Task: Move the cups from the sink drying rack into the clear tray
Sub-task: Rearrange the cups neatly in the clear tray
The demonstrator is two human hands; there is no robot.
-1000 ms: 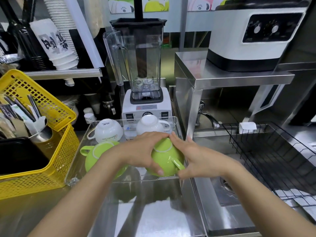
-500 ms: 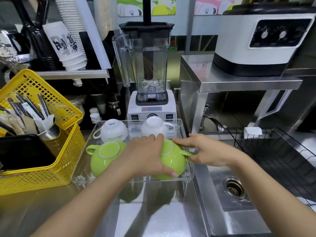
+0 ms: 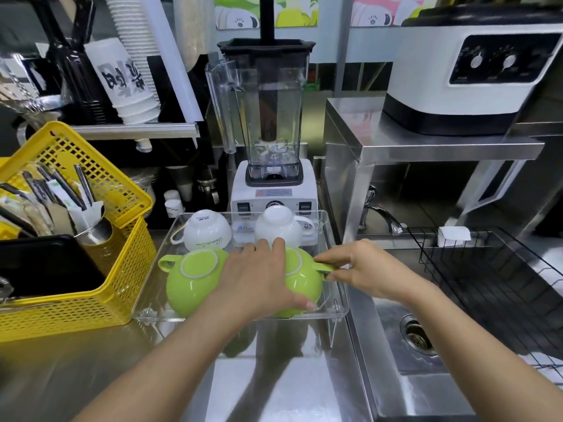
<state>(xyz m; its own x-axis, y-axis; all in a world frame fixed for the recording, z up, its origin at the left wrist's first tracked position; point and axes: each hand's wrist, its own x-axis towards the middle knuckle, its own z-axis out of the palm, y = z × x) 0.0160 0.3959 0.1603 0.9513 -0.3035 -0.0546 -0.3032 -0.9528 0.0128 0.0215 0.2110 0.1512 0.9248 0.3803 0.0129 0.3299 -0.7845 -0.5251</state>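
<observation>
The clear tray stands on the steel counter in front of the blender. Upside down in it are two white cups at the back and a green cup at the front left. A second green cup, also upside down, sits at the tray's front right. My left hand wraps over its body. My right hand pinches its handle, which points right. The black wire drying rack over the sink holds no cups that I can see.
A yellow basket with utensils and a black bin sits left of the tray. A blender stands right behind it. The sink drain and faucet lie to the right, under a steel shelf carrying a white appliance.
Both hands have carried the green cup forward and down into the tray's front right spot. My right hand slid from the cup's side to its handle.
</observation>
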